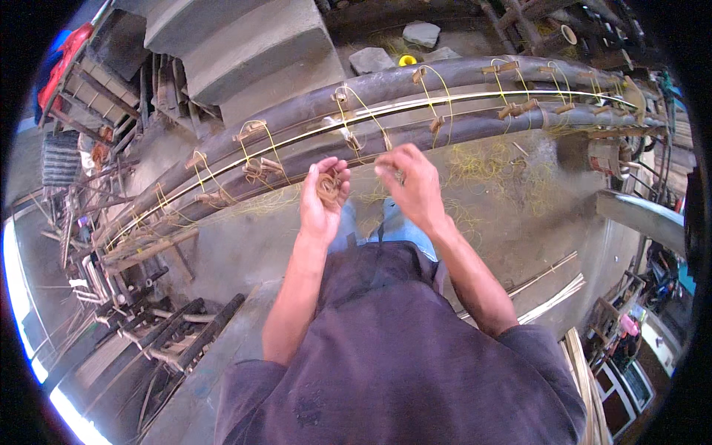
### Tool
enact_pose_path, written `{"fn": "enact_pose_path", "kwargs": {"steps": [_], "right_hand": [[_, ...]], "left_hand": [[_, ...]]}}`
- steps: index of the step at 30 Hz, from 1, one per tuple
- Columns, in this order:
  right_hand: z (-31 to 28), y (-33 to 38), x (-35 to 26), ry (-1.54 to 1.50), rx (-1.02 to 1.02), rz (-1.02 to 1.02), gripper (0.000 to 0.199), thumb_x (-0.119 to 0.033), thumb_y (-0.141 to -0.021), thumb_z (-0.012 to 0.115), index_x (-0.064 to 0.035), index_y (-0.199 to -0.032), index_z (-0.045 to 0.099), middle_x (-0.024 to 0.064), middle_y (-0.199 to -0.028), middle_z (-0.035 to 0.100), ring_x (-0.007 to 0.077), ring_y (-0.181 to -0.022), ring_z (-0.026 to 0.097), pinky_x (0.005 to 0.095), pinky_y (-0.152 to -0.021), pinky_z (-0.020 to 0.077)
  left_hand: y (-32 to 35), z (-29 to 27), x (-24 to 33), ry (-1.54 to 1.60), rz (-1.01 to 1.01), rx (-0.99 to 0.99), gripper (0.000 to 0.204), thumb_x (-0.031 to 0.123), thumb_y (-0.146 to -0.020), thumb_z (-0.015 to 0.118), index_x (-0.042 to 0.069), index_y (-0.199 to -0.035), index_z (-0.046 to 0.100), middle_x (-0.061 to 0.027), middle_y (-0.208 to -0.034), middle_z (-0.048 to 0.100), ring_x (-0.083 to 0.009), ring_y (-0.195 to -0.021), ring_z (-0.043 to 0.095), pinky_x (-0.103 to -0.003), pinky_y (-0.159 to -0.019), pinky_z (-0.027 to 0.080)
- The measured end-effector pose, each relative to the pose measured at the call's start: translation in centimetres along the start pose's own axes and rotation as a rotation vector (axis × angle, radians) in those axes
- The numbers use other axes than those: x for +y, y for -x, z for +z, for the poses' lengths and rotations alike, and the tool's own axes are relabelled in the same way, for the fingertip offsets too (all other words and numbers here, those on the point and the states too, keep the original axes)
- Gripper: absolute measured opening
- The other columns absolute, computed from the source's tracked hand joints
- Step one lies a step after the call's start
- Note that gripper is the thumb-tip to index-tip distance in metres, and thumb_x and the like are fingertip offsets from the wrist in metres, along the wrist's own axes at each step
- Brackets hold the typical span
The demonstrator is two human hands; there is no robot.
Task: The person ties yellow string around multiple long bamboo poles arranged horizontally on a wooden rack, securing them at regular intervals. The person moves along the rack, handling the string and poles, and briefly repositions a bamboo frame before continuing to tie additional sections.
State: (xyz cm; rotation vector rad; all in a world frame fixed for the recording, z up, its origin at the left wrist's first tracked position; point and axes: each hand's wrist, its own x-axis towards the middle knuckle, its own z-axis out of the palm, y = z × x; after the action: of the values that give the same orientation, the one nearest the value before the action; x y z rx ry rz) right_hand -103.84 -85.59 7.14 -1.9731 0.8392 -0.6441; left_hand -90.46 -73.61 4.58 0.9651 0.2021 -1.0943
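Observation:
My left hand (pixel 324 204) is turned palm up, its fingers curled round a small brown coil of thin cord or bands (pixel 328 188). To its right, my right hand (pixel 412 187) is raised with its fingers bent together; what they pinch, if anything, is too small to make out. Just beyond both hands run two long dark poles, the nearer pole (pixel 475 124) and the farther pole (pixel 386 84). Between them lie long pale strips (pixel 404 106), crossed by loops of yellow cord (pixel 363 101) hung on small wooden pegs (pixel 436 124).
Concrete steps (pixel 245 44) rise beyond the poles at the left. Loose yellow cord (pixel 486 174) is scattered over the floor. A yellow ring-shaped thing (pixel 407 61) lies near grey stones (pixel 372 60). Stacked timber (pixel 178 337) stands at the lower left, and pale slats (pixel 552 298) lie at the right.

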Motion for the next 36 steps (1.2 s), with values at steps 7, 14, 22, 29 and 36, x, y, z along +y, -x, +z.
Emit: {"fn": "enact_pose_path", "kwargs": {"steps": [7,14,22,29,36], "right_hand": [[-1.5,0.2,-2.5,0.155,-0.028,-0.294,0.016,-0.010,-0.067,0.072,-0.0120,-0.082,0.067,0.0038,-0.097,0.058,0.0265,-0.092,0.054,0.0384,-0.079,0.0457],[-4.3,-0.4,-4.1,0.254,0.062,-0.212,0.015,-0.011,-0.068,0.073,-0.0119,-0.082,0.069,0.0038,-0.096,0.058,0.0262,-0.090,0.053,0.0379,-0.077,0.0456],[-3.1,0.1,-4.2,0.204,0.052,-0.087,0.016,-0.015,-0.069,0.077,-0.0091,-0.082,0.069,0.0046,-0.088,0.060,0.0257,-0.084,0.056,0.0371,-0.073,0.0482],[-1.5,0.3,-4.4,0.046,-0.047,0.082,0.016,-0.013,-0.073,0.076,-0.0053,-0.084,0.068,0.0087,-0.085,0.065,0.0255,-0.081,0.063,0.0354,-0.071,0.0498],[0.6,-1.2,-4.6,-0.079,-0.034,0.264,0.015,-0.013,-0.083,0.070,0.0007,-0.088,0.065,0.0098,-0.074,0.066,0.0142,-0.065,0.059,0.0289,-0.062,0.0477]], "left_hand": [[2.5,5.0,-0.6,0.023,-0.119,-0.223,0.042,0.035,-0.101,0.033,0.007,-0.128,0.048,-0.0095,-0.118,0.060,-0.0202,-0.106,0.061,-0.034,-0.089,0.051],[1.0,5.7,-1.1,-0.047,-0.254,-0.433,0.046,0.037,-0.101,0.031,0.006,-0.128,0.050,-0.0076,-0.126,0.057,-0.0198,-0.113,0.055,-0.038,-0.098,0.044],[0.6,4.0,-0.3,-0.101,-0.276,-0.480,0.048,0.043,-0.102,0.028,0.006,-0.123,0.051,-0.0070,-0.115,0.060,-0.0173,-0.105,0.059,-0.035,-0.089,0.051],[1.6,3.0,1.2,-0.266,-0.216,-0.401,0.030,0.039,-0.100,0.044,0.013,-0.111,0.054,-0.0010,-0.099,0.060,-0.0097,-0.088,0.058,-0.026,-0.073,0.049],[-0.6,-1.0,-0.3,-0.203,-0.062,-0.239,0.015,0.026,-0.095,0.060,0.011,-0.093,0.056,0.0049,-0.073,0.051,-0.0043,-0.061,0.044,-0.020,-0.053,0.038]]}}
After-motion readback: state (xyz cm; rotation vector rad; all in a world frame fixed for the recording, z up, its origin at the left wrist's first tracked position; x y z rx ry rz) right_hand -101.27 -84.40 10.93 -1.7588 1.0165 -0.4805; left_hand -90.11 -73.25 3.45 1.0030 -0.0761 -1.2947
